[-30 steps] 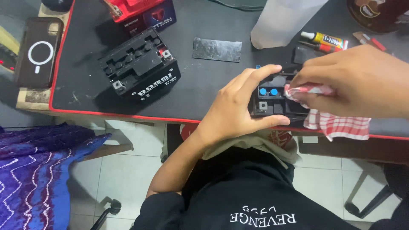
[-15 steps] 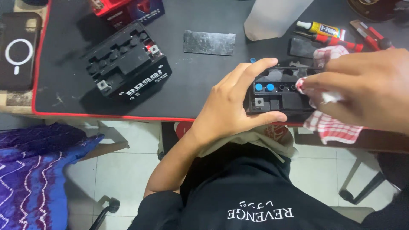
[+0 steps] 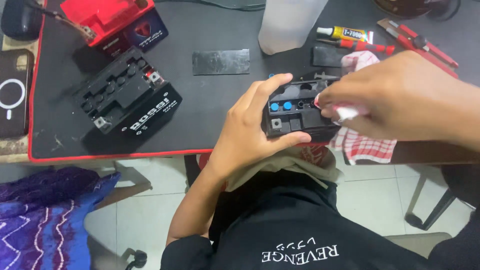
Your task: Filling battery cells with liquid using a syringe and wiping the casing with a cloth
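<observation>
My left hand [image 3: 250,130] grips a small black battery [image 3: 295,115] with blue caps at the near edge of the dark mat [image 3: 210,120]. With a red-and-white checked cloth [image 3: 362,145] pinched in its fingers, my right hand [image 3: 405,100] presses the cloth onto the battery's top right side. Part of the battery is hidden under both hands.
A second black battery [image 3: 127,97] lies at the left of the mat, with a red-topped battery [image 3: 115,22] behind it. A black flat strip [image 3: 221,62], a translucent bottle [image 3: 290,22], a glue tube [image 3: 345,34], a red screwdriver [image 3: 365,46] and a phone [image 3: 12,92] are around.
The view has shifted so the desk items sit lower and further right in the picture. Both hands stay on the battery, with the cloth still against its top.
</observation>
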